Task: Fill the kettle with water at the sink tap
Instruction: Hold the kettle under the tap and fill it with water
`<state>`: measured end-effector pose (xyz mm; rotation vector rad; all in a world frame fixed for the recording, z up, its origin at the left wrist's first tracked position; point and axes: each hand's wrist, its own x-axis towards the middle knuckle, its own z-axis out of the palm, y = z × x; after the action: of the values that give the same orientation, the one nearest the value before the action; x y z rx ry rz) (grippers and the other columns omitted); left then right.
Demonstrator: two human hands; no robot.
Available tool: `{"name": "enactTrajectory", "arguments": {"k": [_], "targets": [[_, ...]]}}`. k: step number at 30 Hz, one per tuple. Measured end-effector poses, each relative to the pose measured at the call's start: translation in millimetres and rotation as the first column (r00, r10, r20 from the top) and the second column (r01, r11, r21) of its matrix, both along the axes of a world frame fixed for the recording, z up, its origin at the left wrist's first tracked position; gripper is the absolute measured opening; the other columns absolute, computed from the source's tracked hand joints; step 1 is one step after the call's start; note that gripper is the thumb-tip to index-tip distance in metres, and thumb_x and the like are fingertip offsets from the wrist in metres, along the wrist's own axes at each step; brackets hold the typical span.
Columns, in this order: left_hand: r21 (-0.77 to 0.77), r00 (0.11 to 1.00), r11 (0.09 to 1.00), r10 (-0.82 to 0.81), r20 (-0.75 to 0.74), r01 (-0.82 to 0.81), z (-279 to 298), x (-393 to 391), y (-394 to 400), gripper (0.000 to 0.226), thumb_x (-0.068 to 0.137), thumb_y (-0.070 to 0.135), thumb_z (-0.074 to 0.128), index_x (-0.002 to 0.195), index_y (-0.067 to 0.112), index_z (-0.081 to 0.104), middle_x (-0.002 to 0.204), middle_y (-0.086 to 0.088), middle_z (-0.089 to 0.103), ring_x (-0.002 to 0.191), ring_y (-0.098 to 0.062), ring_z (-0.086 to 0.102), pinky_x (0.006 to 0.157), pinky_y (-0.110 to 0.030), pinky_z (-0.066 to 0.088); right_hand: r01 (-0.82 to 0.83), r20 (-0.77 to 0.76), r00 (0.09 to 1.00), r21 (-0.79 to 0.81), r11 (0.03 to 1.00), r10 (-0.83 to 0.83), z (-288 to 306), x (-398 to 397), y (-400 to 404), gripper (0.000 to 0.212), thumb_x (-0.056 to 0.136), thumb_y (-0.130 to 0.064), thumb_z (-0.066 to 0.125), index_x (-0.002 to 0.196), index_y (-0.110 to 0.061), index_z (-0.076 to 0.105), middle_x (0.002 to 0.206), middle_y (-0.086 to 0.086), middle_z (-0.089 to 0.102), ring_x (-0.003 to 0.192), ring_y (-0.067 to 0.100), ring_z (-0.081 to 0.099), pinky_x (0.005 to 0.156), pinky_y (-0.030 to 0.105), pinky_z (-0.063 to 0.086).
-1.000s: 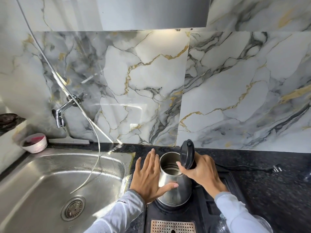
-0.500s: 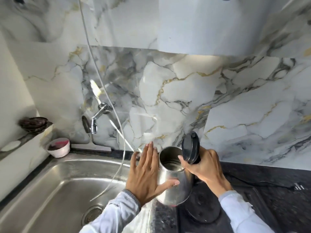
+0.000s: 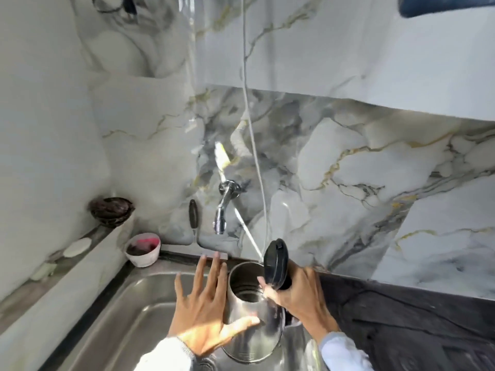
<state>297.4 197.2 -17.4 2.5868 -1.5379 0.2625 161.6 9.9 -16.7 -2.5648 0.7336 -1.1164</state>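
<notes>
The steel kettle [image 3: 250,317] hangs over the right side of the sink [image 3: 128,311], its black lid [image 3: 276,261] flipped up and its mouth showing. My right hand [image 3: 297,295] grips the black handle behind the lid. Flat against the kettle's left side rests my left hand [image 3: 203,314], fingers spread and thumb across the front. The chrome tap [image 3: 225,207] juts from the marble wall, above and a little left of the kettle's mouth. No water runs from it.
A small white bowl [image 3: 143,249] with pink residue stands at the sink's back left corner. A dark bowl [image 3: 111,210] and soap pieces lie on the left ledge. A thin white tube [image 3: 257,167] hangs down the wall beside the tap. Black counter [image 3: 401,322] lies to the right.
Both hands have lifted the kettle off its black base on the counter and carried it left, over the sink and nearer the tap. The lid has stayed up.
</notes>
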Motion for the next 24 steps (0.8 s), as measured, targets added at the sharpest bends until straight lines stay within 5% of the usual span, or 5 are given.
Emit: {"name": "enactTrajectory", "arguments": {"k": [7,11,16,19,24], "targets": [[0.011,0.996,1.000,0.019,-0.088,-0.018,-17,60,5,0.122,0.071,0.099,0.024,0.138,0.002,0.056,0.153,-0.017,0.047,0.137,-0.043,0.046,0.091,-0.078,0.048,0.019,-0.006,1.000,0.014,1.000,-0.019,-13,63,11,0.050,0.064,-0.075,0.067,0.069,-0.025,0.066,0.057,-0.006,0.071,0.058,0.015,0.067,0.052,0.019,0.047],[0.037,0.995,0.999,0.007,-0.104,-0.003,-21,89,-6,0.120,0.075,0.097,0.015,0.139,0.003,0.055,0.152,-0.016,0.048,0.137,-0.039,0.048,0.096,-0.076,0.047,-0.017,-0.016,1.000,0.034,0.999,0.017,-22,88,1,0.046,0.069,-0.070,0.071,0.066,-0.024,0.064,0.053,-0.010,0.068,0.047,0.009,0.063,0.053,0.022,0.054],[-0.016,0.974,0.999,0.025,-0.225,-0.030,-17,131,-41,0.114,0.074,0.089,-0.013,0.158,0.018,0.014,0.170,-0.004,0.008,0.155,-0.023,-0.006,0.123,-0.064,0.001,0.021,-0.008,1.000,0.023,1.000,-0.021,-46,107,-19,0.047,0.068,-0.069,0.072,0.066,-0.022,0.067,0.050,-0.006,0.067,0.043,0.012,0.061,0.051,0.025,0.056],[-0.063,0.983,0.995,0.060,-0.172,-0.071,-1,148,-70,0.099,0.085,0.080,-0.004,0.148,0.018,0.040,0.168,-0.005,0.021,0.156,-0.027,0.003,0.123,-0.066,0.011,0.058,0.000,0.998,0.030,0.998,-0.058,-58,114,-27,0.048,0.066,-0.068,0.072,0.069,-0.021,0.070,0.054,-0.003,0.069,0.047,0.014,0.065,0.053,0.023,0.055],[-0.099,0.987,0.989,0.095,-0.129,-0.108,16,150,-112,0.074,0.090,0.078,0.030,0.096,0.020,0.075,0.164,-0.009,0.032,0.154,-0.035,0.013,0.117,-0.072,0.015,0.082,-0.004,0.997,0.023,0.996,-0.082,-70,125,-32,0.050,0.064,-0.071,0.071,0.064,-0.021,0.067,0.051,-0.004,0.068,0.045,0.016,0.065,0.053,0.023,0.054]]}}
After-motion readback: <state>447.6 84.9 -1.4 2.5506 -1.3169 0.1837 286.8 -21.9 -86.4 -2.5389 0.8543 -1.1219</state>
